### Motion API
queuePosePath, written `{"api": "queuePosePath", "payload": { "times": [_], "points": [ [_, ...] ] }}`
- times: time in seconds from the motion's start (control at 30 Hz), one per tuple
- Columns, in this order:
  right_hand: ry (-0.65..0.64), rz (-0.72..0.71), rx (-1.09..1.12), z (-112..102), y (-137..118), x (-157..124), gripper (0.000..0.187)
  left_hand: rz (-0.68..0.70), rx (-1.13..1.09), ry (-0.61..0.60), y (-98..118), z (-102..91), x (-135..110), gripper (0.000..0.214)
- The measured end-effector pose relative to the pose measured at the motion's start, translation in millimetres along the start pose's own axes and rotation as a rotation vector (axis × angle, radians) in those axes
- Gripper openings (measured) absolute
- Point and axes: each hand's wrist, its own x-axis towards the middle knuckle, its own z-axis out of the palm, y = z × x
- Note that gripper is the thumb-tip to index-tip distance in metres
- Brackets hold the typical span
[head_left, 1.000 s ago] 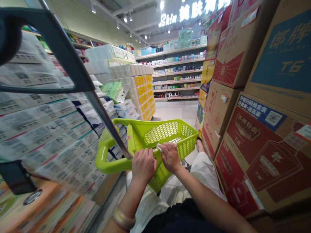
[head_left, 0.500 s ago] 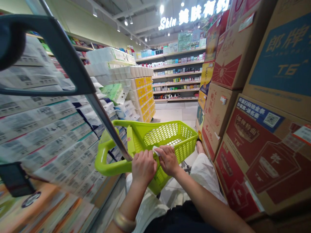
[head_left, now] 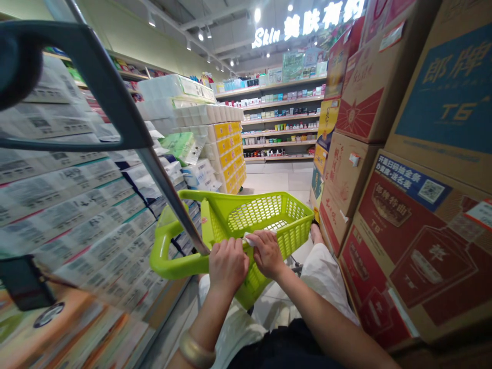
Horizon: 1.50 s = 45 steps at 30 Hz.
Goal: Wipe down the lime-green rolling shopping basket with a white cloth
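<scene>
A lime-green shopping cart (head_left: 298, 228) with lattice walls stands before me, its basket showing no goods. My left hand (head_left: 229, 264) is wrapped round the right part of its green handle (head_left: 172, 269). Just beside it, my right hand (head_left: 266, 251) is closed on a crumpled white tissue (head_left: 251, 239) at the handle's right end, near the basket's rim. A metal pole (head_left: 169, 197) with a dark grey looped grip (head_left: 111, 102) slants across the left side, its lower end by the handle.
Stacked packs of paper goods (head_left: 96, 215) line the left. Cardboard cartons (head_left: 423, 241) rise close on the right. Yellow-and-white packs (head_left: 229, 156) stand further ahead, with stocked shelves (head_left: 284, 115) behind them. A tiled floor strip (head_left: 269, 180) runs between.
The view shifts very slightly. Both hands stay at the cart's handle, and the tissue in my right hand shifts a touch to the right.
</scene>
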Motion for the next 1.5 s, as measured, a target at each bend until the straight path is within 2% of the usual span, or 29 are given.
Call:
{"api": "queuePosePath", "payload": {
  "times": [0.1,0.2,0.27,0.33,0.47,0.57,0.7,0.83,0.93,1.07,1.13,1.2,1.33,1.4,1.5],
  "points": [
    [0.086,0.104,-0.047,3,9,-1,0.035,0.0,0.004,0.009,1,0.5,0,0.011],
    [0.108,0.231,0.001,10,-6,5,0.03,-0.01,-0.007,0.002,1,1.0,1,0.011],
    [0.076,0.206,0.055,12,-18,8,0.032,-0.015,-0.018,-0.009,1,0.9,1,0.011],
    [0.032,0.111,0.084,11,-20,7,0.038,-0.013,-0.026,-0.016,0,0.4,1,0.011],
    [0.014,-0.015,0.0,1,6,-3,0.041,-0.003,-0.025,-0.013,0,-0.7,-1,0.012],
    [0.077,0.053,-0.079,-1,21,-7,0.036,-0.007,-0.022,-0.005,1,-0.7,-1,0.013],
    [0.129,0.189,-0.038,7,1,-1,0.03,-0.023,-0.046,-0.006,2,-1.1,1,0.012],
    [0.054,0.089,0.067,9,-19,4,0.035,-0.026,-0.059,-0.026,2,-4.9,0,0.012],
    [0.001,0.016,0.044,1,-2,1,0.034,-0.021,-0.026,-0.025,2,-6.6,-1,0.012],
    [0.077,0.104,-0.071,-8,27,-4,0.031,-0.02,-0.027,-0.011,2,-2.8,-1,0.012],
    [0.121,0.177,-0.097,-7,25,-3,0.029,-0.024,-0.037,-0.004,2,-0.4,0,0.012],
    [0.125,0.213,-0.082,-3,12,-1,0.027,-0.026,-0.038,-0.003,2,0.3,0,0.012],
    [0.024,0.117,0.023,1,-14,6,0.028,-0.029,-0.034,-0.015,2,-3.8,0,0.011],
    [-0.023,0.069,0.052,-2,-12,8,0.029,-0.032,-0.034,-0.02,3,-6.8,-1,0.011],
    [-0.033,0.069,0.012,-9,8,7,0.026,-0.035,-0.039,-0.015,4,-8.9,-1,0.012]
  ]
}}
